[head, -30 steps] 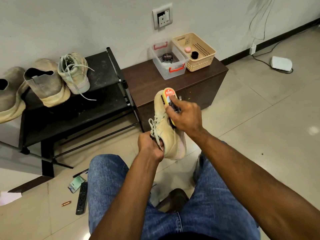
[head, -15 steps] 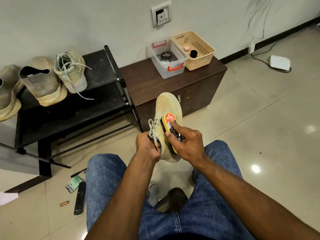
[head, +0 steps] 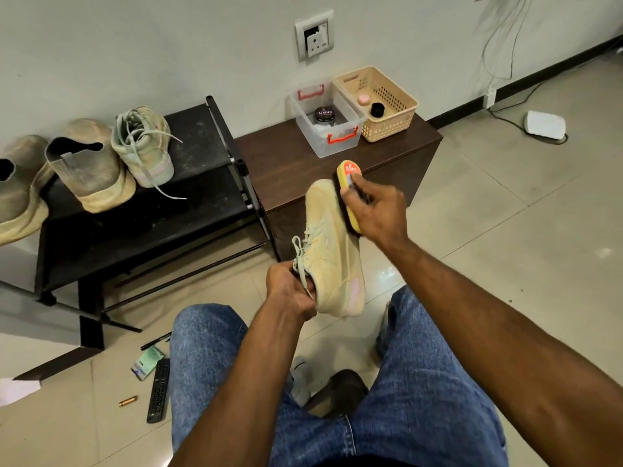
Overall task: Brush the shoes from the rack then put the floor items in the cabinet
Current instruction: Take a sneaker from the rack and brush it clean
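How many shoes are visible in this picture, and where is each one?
4. One laced sneaker is held in the left hand and brushed. Three stand on the black rack: a laced sneaker, a slip-on, and another slip-on cut by the left edge. More may be hidden.

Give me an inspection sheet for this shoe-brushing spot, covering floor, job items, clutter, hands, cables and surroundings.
Surface: tiled floor, glossy.
Job's things: tan sneaker held up; yellow brush against its toe side; three shoes on the black rack; brown cabinet.
Clutter: remote, pen, small packet, copper-coloured cylinder on the floor.
Grips: left hand grips the sneaker's opening; right hand grips the brush.
Cables: black cable along the skirting to a white device.
Surroundings: clear box and beige basket on the cabinet; wall socket.
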